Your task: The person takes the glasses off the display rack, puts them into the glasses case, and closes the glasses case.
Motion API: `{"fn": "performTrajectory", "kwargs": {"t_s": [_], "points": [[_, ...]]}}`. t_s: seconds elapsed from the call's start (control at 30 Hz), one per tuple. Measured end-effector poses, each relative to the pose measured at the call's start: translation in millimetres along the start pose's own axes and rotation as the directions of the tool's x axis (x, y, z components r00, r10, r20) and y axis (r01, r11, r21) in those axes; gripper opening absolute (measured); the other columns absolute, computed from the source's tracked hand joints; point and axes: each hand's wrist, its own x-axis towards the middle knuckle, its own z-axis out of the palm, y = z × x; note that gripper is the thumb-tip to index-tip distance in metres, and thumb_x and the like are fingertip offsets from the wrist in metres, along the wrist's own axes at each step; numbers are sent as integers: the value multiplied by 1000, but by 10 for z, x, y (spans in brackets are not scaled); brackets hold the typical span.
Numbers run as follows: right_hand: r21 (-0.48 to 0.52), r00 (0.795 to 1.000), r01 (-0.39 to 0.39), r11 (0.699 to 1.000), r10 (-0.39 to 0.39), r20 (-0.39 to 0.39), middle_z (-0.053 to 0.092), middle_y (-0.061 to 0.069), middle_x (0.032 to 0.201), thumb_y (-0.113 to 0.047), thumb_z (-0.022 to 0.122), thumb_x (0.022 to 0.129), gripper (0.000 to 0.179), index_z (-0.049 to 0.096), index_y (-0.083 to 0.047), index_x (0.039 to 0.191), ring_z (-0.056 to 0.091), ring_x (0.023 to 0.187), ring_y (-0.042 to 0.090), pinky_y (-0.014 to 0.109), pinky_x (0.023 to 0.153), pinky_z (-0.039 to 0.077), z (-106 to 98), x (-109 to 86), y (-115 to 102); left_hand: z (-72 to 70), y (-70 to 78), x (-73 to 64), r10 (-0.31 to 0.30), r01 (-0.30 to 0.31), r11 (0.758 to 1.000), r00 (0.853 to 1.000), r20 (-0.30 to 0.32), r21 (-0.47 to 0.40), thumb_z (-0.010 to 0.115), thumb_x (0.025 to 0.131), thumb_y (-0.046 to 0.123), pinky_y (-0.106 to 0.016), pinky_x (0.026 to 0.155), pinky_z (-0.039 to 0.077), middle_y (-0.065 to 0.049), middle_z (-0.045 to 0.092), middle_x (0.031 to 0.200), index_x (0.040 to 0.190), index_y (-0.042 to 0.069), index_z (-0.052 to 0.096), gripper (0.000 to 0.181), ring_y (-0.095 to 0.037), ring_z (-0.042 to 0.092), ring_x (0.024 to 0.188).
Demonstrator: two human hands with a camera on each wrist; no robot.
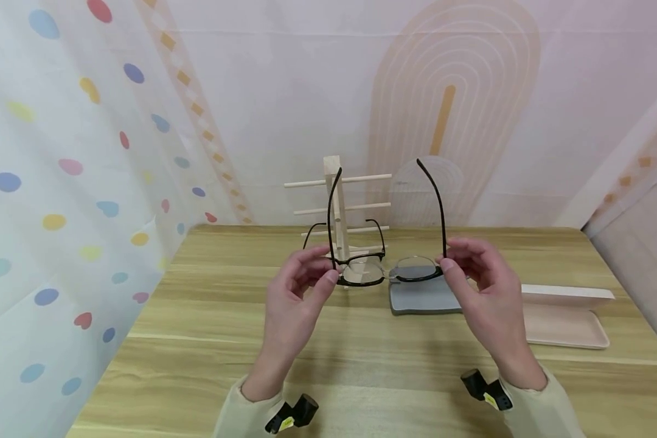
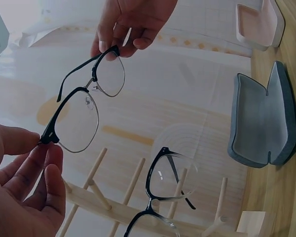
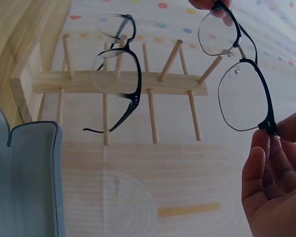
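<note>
1. Display rack (image 3: 160, 85), wooden, with pegs: your landmark, standing on the wood-grain table (image 1: 197, 340).
2. Half-rim glasses (image 2: 84, 90), black and metal, both temples unfolded: raised in front of the rack and partly to its right, between your two hands.
3. Your left hand (image 1: 292, 304), in front of the rack: thumb and fingers pinched on the glasses' left end.
4. Your right hand (image 1: 490, 298), right of the rack: thumb and fingers pinched on their right end.
5. Second glasses (image 3: 139, 79), dark-framed: on the rack's lower pegs; you cannot tell exactly which.
6. Grey case (image 2: 251, 113): right of the rack, lying open, pale lining exposed.
7. Pink case (image 1: 564, 325): farther right of the rack, lid raised, part of its floor showing.
8. Patterned cloth (image 1: 285, 91): hanging behind the rack.
</note>
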Motion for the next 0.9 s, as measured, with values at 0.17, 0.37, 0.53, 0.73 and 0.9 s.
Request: {"fn": "performTrajectory", "kwargs": {"t_s": [0.17, 0.37, 0.53, 0.73, 0.9], "points": [[-56, 998, 55, 997, -55, 8, 72, 0, 100, 14, 65, 92, 28, 66, 6, 119, 69, 90, 11, 15, 81, 53, -42, -61, 53, 23, -31, -20, 12, -13, 1000, 1000, 19, 12, 72, 93, -4, -24, 76, 55, -14, 74, 100, 125, 0, 67, 33, -18, 70, 87], [-102, 996, 85, 991, -85, 2, 72, -5, 100, 17, 66, 90, 30, 67, 6, 118, 69, 84, 7, 12, 75, 54, -82, -133, 97, 49, -62, -58, -10, 9, 1000, 999, 43, 9, 72, 93, -3, -24, 76, 56, -12, 74, 100, 126, 1, 67, 34, -18, 70, 87], [-96, 998, 69, 993, -68, 16, 72, -4, 101, 18, 65, 90, 31, 66, 6, 119, 70, 76, 6, 14, 69, 56, -109, -177, 118, 75, -91, -84, -6, 5, 1000, 999, 51, 11, 73, 93, -4, -26, 77, 57, -12, 74, 99, 126, 2, 66, 35, -18, 71, 87], [-85, 995, 97, 992, -93, 46, 74, -2, 101, 20, 64, 90, 32, 66, 7, 119, 70, 77, 7, 15, 70, 56, -148, -216, 133, 100, -104, -86, -10, 10, 1000, 999, 53, 5, 73, 93, -4, -25, 77, 58, -13, 74, 100, 126, 1, 66, 35, -18, 71, 87], [-89, 990, 122, 989, -115, 79, 73, 2, 101, 22, 64, 89, 30, 67, 8, 115, 69, 81, 6, 15, 70, 56, -198, -238, 139, 116, -107, -100, -22, 21, 1000, 998, 56, 17, 73, 93, -3, -25, 79, 59, -13, 73, 100, 126, -1, 66, 33, -18, 72, 86]]}}
